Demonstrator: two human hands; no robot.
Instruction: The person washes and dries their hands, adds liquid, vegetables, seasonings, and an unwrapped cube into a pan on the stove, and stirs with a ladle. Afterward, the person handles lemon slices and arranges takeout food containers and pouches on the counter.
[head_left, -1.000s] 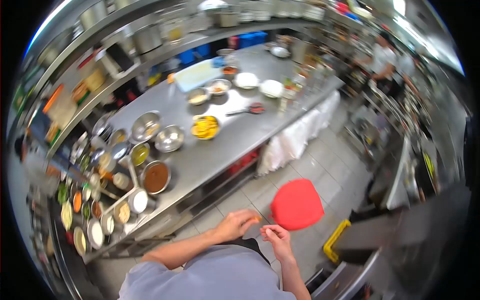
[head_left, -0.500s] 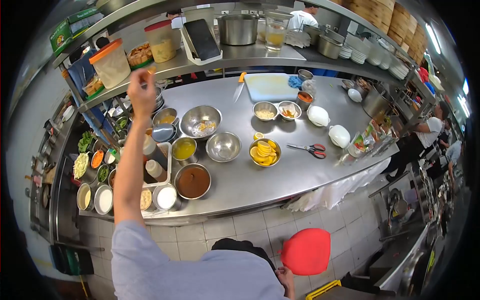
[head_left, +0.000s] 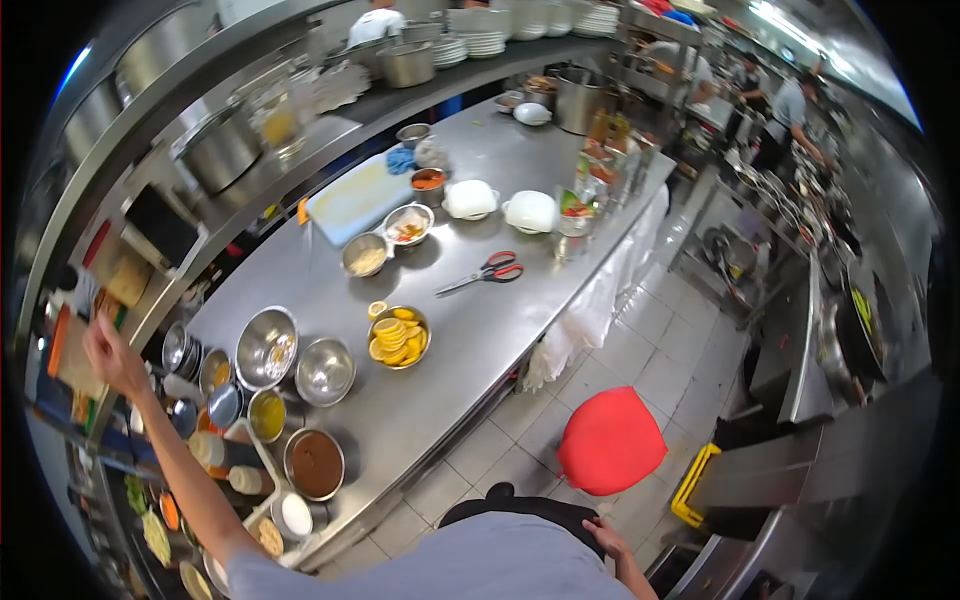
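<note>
My left hand (head_left: pixel 112 358) is raised at the shelf, in front of a tub with an orange lid (head_left: pixel 60 342). Its fingers are bent together; whatever may be between them is too small and blurred to make out. Below that arm stand squeeze bottles (head_left: pixel 250 480), a pot of brown sauce (head_left: pixel 316 465) and a tub of white powder or cream (head_left: pixel 293 515). My right hand (head_left: pixel 610 540) hangs low beside my hip with loose fingers, holding nothing. A steel bowl of lemon slices (head_left: pixel 400 338) and two steel mixing bowls (head_left: pixel 325 372) sit on the steel table.
Red-handled scissors (head_left: pixel 492 272), white lidded dishes (head_left: pixel 530 212) and a cutting board (head_left: pixel 360 195) lie farther along the table. A red stool (head_left: pixel 612 441) stands on the floor at right. A steel shelf (head_left: pixel 240 190) carries a pot and containers. Other people work in the background.
My view has turned to the right, so the table now runs diagonally and more aisle shows. The left hand stays raised by the shelf, now nearer the left edge; the right stays low.
</note>
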